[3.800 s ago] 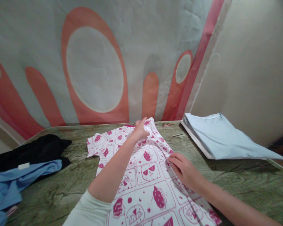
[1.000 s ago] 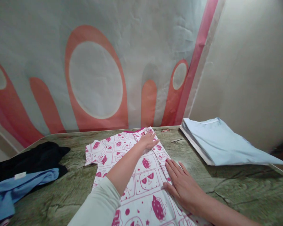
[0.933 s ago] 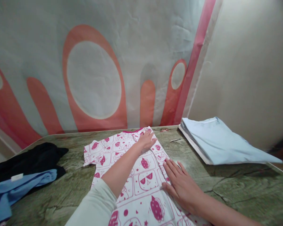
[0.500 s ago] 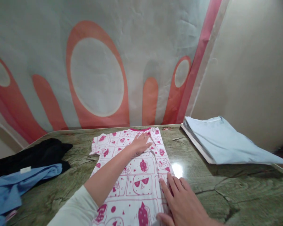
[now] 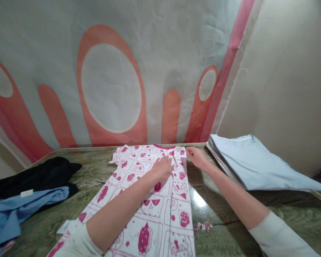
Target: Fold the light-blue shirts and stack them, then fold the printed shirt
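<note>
A white short-sleeved T-shirt (image 5: 152,207) with a magenta cartoon print lies spread on the table, its dark pink collar at the far edge. Its right side is turned inward along a lengthwise fold, while the left sleeve sticks out. My left hand (image 5: 162,167) rests on the upper chest, fingers stretched out and pressing the cloth. At the far right corner of the shirt, my right hand (image 5: 198,157) has its fingers curled together on the edge of the cloth. Its fingertips are partly hidden.
Folded light-blue clothes (image 5: 262,164) are stacked at the right, one end hanging past the table edge. Black clothing (image 5: 42,171) and a blue garment (image 5: 40,200) with a white tag lie at the left. A printed wall covering (image 5: 155,71) rises behind the wood-patterned table (image 5: 219,235).
My right hand has moved from the shirt's near right side to its far right corner. The shirt's right edge is straighter and its lower part spreads farther left. My left hand stays on the chest.
</note>
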`<action>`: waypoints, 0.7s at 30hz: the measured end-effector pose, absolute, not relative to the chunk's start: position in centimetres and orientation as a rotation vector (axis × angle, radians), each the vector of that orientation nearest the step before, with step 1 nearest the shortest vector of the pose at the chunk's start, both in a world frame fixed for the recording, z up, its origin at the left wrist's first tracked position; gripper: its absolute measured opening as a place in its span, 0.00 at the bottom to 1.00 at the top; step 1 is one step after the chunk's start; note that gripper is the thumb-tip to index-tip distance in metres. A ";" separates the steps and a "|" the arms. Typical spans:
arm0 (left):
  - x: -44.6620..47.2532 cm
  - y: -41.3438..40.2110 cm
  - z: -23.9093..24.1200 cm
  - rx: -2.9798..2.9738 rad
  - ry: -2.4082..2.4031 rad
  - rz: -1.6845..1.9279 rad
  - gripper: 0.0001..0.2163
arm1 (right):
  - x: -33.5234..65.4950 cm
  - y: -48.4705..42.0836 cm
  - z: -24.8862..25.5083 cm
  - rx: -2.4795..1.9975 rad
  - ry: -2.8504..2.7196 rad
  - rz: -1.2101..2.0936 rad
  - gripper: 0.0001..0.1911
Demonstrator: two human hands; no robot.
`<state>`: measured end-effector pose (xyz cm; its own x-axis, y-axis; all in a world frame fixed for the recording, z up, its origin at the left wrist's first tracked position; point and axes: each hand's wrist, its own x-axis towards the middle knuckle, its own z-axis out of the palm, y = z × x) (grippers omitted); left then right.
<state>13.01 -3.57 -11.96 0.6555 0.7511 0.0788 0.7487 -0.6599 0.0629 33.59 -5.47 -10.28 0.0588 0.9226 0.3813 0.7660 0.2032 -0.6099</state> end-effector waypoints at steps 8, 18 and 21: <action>13.1 -5.3 -13.6 2.753 1.308 0.395 0.25 | 35.5 1.3 -14.2 -1.450 -1.706 0.425 0.23; 13.0 -5.5 -13.7 2.757 1.333 0.425 0.26 | 37.6 3.5 -14.6 -1.436 -1.812 0.524 0.13; 13.0 -5.4 -13.6 2.745 1.341 0.405 0.27 | 38.1 3.9 -14.7 -1.456 -1.808 0.498 0.11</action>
